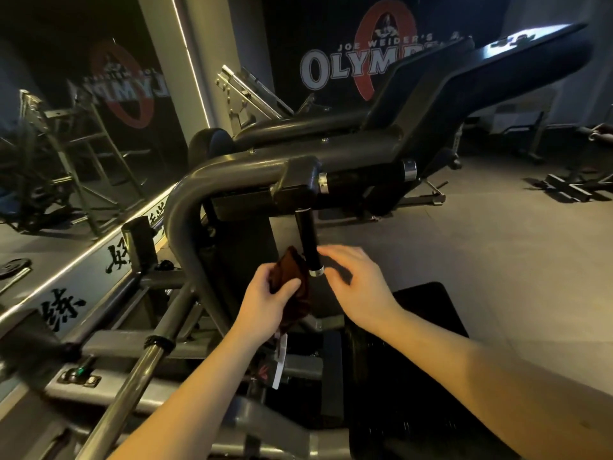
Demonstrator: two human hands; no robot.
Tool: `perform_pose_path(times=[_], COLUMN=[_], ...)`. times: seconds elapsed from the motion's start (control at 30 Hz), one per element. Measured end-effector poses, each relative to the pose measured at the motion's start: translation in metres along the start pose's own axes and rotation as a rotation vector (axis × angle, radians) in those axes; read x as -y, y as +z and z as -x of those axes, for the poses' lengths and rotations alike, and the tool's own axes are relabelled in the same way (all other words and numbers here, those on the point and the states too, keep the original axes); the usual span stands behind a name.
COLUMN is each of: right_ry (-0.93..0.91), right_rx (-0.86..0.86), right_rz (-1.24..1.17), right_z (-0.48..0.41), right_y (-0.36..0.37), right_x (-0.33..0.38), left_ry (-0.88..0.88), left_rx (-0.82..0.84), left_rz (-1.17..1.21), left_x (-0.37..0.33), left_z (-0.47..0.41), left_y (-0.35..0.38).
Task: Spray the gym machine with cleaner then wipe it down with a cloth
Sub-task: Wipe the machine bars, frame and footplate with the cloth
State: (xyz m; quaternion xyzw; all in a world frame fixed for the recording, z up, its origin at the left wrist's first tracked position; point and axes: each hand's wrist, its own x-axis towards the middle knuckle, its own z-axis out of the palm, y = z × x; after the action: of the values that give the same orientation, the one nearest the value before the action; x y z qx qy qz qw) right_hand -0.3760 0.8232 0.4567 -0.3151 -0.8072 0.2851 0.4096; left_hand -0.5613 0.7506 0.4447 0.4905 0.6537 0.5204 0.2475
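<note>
Hanging down from the gym machine (185, 194), the black handle (307, 240) runs near-vertical, chrome cap at its bottom end, between both hands. On its left the left hand (265, 297) has fingers clenched round the dark cloth (289, 265); cloth touching the handle or just off it, can't tell. On its right the right hand (356, 280) has fingers released, holding nothing. Cloth hand looks best placed to wipe. No spray bottle in view. Seat pad (428, 313) lies below right, chrome bar (132, 386) lower left, both apart from the handle.

2 hands (265, 303) (358, 287), 1 dark cloth (292, 277), 2 black grips (310, 240) (361, 175)
</note>
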Motion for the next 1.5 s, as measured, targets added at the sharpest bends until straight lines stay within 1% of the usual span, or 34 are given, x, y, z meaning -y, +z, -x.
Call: perform_pose_path(times=[0.07, 0.13, 0.17, 0.23, 0.3, 0.37, 0.4, 0.5, 0.57, 0.6, 0.63, 0.73, 0.77, 0.83, 0.9, 1.0, 1.07, 1.17, 1.23, 1.3, 1.37, 1.5], right_ry=[0.274, 0.460, 0.511, 0.541, 0.528, 0.535, 0.542, 0.529, 0.507, 0.484, 0.448, 0.342, 0.321, 0.283, 0.259, 0.239, 0.249, 0.270, 0.319, 0.394, 0.415, 0.344], right_rx=[0.158, 0.264, 0.284, 0.267, 0.192, 0.098, 0.057, -0.098, -0.184, -0.178, -0.133, 0.093, 0.140, 0.172, 0.176, 0.146, 0.135, 0.166, 0.205, 0.231, 0.176, 0.075], right_rz=[-0.342, -0.689, -0.819, -0.927, -0.876, -0.823, -0.810, -0.735, -0.666, -0.636, -0.609, -0.456, -0.408, -0.344, -0.311, -0.333, -0.343, -0.285, -0.242, -0.251, -0.308, -0.450], right_z=[0.005, 0.004, 0.002, -0.002, -0.005, -0.004, -0.004, -0.008, -0.021, -0.030, -0.039, -0.064, -0.069, -0.073, -0.070, -0.064, -0.059, -0.044, -0.031, -0.027, -0.033, -0.066], right_y=[0.006, 0.010, 0.012, 0.014, 0.015, 0.013, 0.010, -0.005, -0.015, -0.018, -0.019, -0.011, -0.008, -0.006, -0.005, 0.000, 0.002, 0.009, 0.016, 0.019, 0.015, -0.001], right_x=[0.003, 0.008, 0.011, 0.013, 0.013, 0.010, 0.006, -0.001, -0.003, -0.003, -0.001, 0.001, 0.000, -0.008, -0.017, -0.025, -0.030, -0.051, -0.067, -0.073, -0.064, -0.025], left_ry=[0.027, 0.072, 0.083, 0.069, 0.065, 0.086, 0.105, 0.098, 0.077, 0.074, 0.079, 0.122, 0.139, 0.146, 0.135, 0.112, 0.095, 0.064, 0.046, 0.049, 0.062, 0.061], left_rx=[0.009, 0.042, 0.081, 0.182, 0.259, 0.270, 0.224, -0.012, -0.085, -0.103, -0.119, -0.123, -0.128, -0.166, -0.204, -0.213, -0.208, -0.211, -0.207, -0.195, -0.186, -0.176], left_rz=[0.035, 0.047, 0.061, 0.080, 0.001, -0.071, -0.079, -0.082, -0.115, -0.131, -0.134, -0.078, -0.068, -0.066, -0.071, -0.048, -0.057, -0.091, -0.101, -0.124, -0.150, -0.172], left_x=[-0.008, -0.017, -0.019, -0.024, -0.027, -0.031, -0.032, -0.030, -0.033, -0.037, -0.043, -0.059, -0.061, -0.061, -0.060, -0.060, -0.061, -0.062, -0.062, -0.060, -0.059, -0.058], left_z=[0.003, 0.007, 0.009, 0.011, 0.007, 0.002, -0.001, -0.012, -0.021, -0.025, -0.030, -0.044, -0.047, -0.051, -0.053, -0.052, -0.052, -0.056, -0.058, -0.060, -0.058, -0.059], left_y=[0.002, 0.006, 0.009, 0.011, 0.010, 0.006, 0.003, -0.004, -0.003, 0.000, 0.003, 0.016, 0.020, 0.025, 0.029, 0.032, 0.031, 0.030, 0.029, 0.029, 0.028, 0.026])
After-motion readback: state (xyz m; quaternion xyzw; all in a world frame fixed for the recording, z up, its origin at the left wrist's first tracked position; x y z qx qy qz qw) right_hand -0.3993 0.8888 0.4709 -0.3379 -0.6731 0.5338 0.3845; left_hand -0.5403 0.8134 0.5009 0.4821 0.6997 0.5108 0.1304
